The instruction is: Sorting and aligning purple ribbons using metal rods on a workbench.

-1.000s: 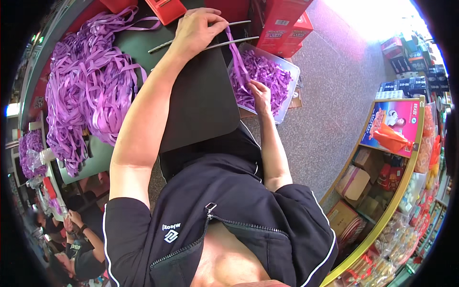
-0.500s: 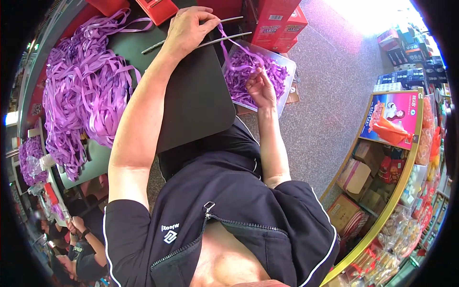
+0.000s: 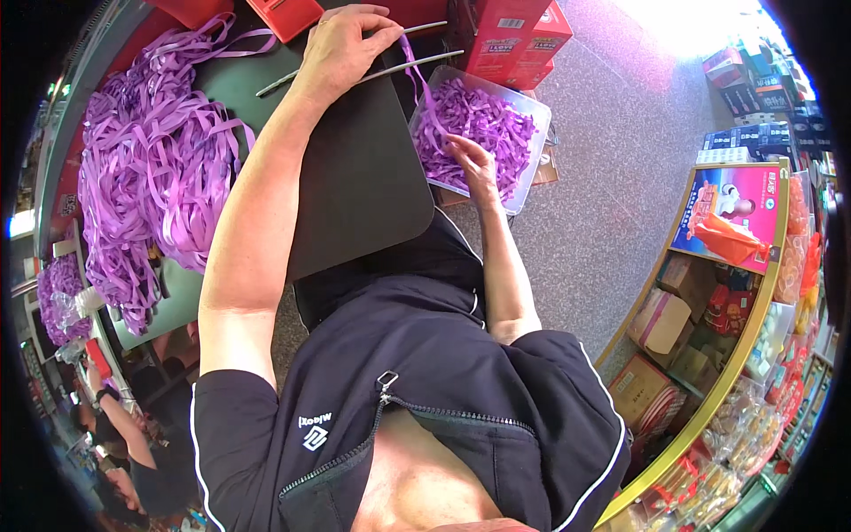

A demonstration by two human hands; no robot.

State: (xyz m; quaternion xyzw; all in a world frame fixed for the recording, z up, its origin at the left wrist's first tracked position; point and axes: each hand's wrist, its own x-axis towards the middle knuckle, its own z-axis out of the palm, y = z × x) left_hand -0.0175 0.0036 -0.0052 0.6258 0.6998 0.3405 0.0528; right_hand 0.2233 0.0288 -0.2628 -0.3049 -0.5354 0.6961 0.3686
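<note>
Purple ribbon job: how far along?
Done: a big pile of purple ribbon lies on the dark table. In hand: the left hand pinches one ribbon strand near two metal rods, while the right hand reaches into the clear tray. Left: the tray is full of ribbon.
</note>
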